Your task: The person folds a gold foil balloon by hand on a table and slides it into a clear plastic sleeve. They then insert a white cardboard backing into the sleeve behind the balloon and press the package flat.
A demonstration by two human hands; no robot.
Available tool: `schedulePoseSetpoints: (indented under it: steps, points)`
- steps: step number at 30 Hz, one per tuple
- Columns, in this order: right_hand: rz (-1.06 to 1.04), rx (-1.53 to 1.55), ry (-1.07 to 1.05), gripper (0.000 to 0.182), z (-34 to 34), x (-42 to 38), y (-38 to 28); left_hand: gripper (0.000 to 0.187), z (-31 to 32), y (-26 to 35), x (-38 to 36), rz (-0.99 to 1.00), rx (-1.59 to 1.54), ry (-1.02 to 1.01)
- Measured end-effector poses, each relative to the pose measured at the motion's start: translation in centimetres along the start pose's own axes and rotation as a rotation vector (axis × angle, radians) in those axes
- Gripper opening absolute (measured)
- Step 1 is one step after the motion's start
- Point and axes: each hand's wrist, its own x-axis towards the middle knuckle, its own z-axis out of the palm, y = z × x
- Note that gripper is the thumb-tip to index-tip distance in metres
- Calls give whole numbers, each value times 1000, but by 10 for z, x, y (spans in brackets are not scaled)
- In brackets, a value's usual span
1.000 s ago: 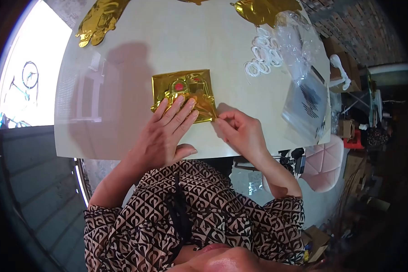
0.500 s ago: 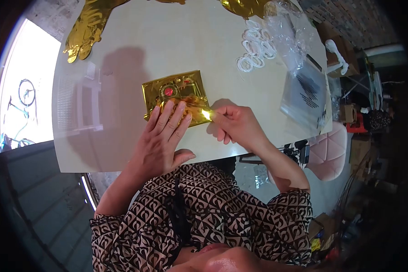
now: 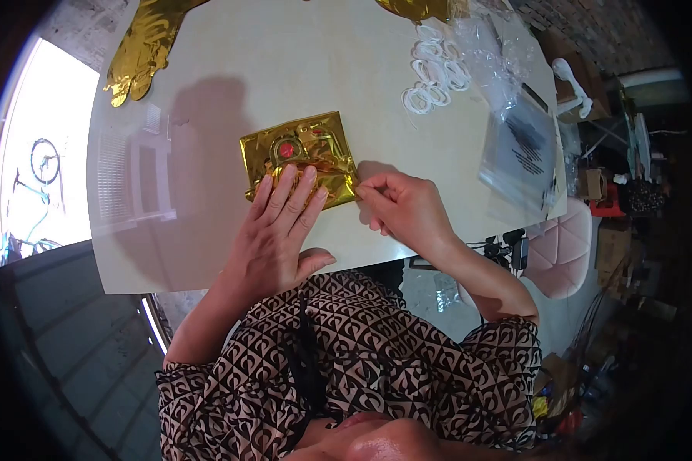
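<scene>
A folded gold foil balloon (image 3: 319, 142) with a red round print lies flat on the table, forming a rough rectangle. My left hand (image 3: 273, 234) rests on its near part, fingers stretched out flat and thumb apart, hiding the lower left portion. At the right edge, my right hand (image 3: 411, 211) pinches the foil between thumb and forefinger, its other fingers curled underneath.
The pale table (image 3: 231, 46) also bears another gold foil piece (image 3: 142, 58) at upper left and gold foil (image 3: 419, 8) at the top. White ribbon coils (image 3: 434, 73) and clear plastic bags (image 3: 519, 146) lie on the right. A pink chair (image 3: 561, 253) stands beyond the table's edge.
My right hand has shifted slightly right along with the foil's pinched edge. The bright glint there is gone. My left hand stays pressed on the foil.
</scene>
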Motion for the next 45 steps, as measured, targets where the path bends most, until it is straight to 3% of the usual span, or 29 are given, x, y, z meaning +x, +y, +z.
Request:
schedulePoseSetpoints:
  steps: [14,19,25,29,31,35,37,38,40,45]
  points:
    - [102,256,-95,23,0,4,-2,87,2,0,0,5,-3,16]
    - [-8,213,-59,20,1,5,-4,87,4,0,1,5,-14,38]
    - [101,89,-213,19,-10,16,-1,86,2,1,2,3,-16,17]
    - [80,0,-191,16,-7,16,-5,85,0,0,3,3,-44,23]
    - [-389,-663,134,15,-3,5,-11,84,-1,0,3,7,-65,26]
    - [-639,-766,279,33,4,13,-2,84,1,-2,2,6,-73,48]
    - [-1144,-1037,198,59,3,28,1,85,3,-3,1,20,-70,51]
    - [-1156,-1037,190,59,4,30,-2,85,3,-4,0,8,-67,57]
    - [-1077,-1044,-95,75,6,34,-7,86,5,-6,-1,37,-86,75]
    - [-1016,-942,-195,81,6,53,5,86,4,-6,-1,17,-116,95]
